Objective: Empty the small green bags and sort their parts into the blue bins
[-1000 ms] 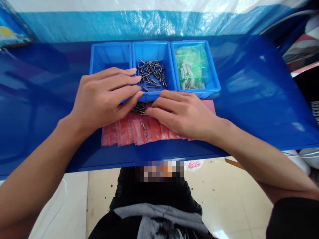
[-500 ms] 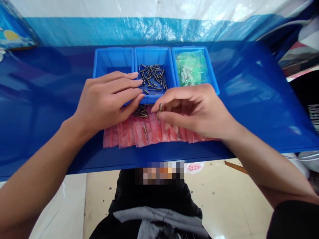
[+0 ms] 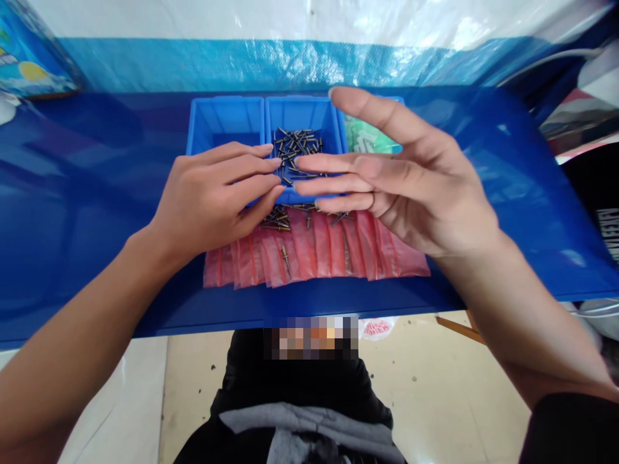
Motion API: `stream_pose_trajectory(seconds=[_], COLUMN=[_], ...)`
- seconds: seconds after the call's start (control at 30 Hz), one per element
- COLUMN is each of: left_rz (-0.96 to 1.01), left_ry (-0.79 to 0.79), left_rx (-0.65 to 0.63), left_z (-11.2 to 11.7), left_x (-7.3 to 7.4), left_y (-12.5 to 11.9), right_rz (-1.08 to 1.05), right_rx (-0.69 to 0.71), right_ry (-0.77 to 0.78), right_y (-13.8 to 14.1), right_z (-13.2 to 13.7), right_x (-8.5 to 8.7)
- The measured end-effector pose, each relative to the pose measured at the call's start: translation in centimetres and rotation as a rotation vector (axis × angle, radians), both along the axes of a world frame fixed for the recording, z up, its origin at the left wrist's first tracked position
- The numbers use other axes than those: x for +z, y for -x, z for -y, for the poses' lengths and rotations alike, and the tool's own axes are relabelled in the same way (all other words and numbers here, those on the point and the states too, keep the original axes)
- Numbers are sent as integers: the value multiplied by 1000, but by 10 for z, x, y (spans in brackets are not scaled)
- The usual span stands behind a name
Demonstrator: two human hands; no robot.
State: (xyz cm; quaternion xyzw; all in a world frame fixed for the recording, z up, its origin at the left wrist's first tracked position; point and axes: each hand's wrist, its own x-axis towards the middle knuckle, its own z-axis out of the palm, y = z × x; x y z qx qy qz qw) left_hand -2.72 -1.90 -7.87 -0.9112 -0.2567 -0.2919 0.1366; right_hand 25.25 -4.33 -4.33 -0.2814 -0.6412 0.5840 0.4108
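Around the middle bin (image 3: 300,111), rivets (image 3: 298,143) lie inside it, with more scattered just in front on a row of pink bags (image 3: 323,252) laid across the surface (image 3: 488,200). The left hand (image 3: 213,193) reaches over its front left corner, fingers extended and close together; whether that grip holds anything underneath cannot be told. The right hand (image 3: 428,190) hovers over its front right side, grip loosely open, index finger raised, nothing visible in it.

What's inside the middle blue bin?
The middle blue bin holds a jumbled pile of metal rivets. The left hand covers its near left corner, the right hand its near right side; contents there are hidden.
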Motion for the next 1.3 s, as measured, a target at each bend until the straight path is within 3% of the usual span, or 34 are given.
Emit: stream_pose_trajectory(seconds=[0.1,0.17,0.2,0.3,0.7,0.77,0.8,0.97,1.07,1.17,1.3], left_rz=[4,-3,-1,-1,27,27,26,13,11,8,23], left_ry=[-4,-10,-12,0,-17,-13,-11,-7,-13,-1,30], left_rx=[-8,-13,-19,-28,-56,-48,-39,-39,-42,-30,-3], left_z=[-1,-1,-1,-1,-2,-2,-2,-3,-2,-2,0], left_x=[-1,-1,-1,0,2,1,1,-1,-1,-1,0], left_y=[1,2,2,2,-3,-2,-1,2,1,1,1], right_rz=[284,555,656,801,815,766,725,279,110,6,31], right_rx=[-2,110,181,271,81,44,20,-1,27,-2,-106], right_ry=[-545,-936,-1060,-1151,-1593,-1553,-1461,-546,-239,-84,-89], right_y=[3,6,8,12,28,29,28,20,17,17,16], right_z=[5,7,7,7,20,20,20,12,5,2,0], right_x=[-5,-13,-18,-29,-36,-36,-35,-22,-18,-20,-20])
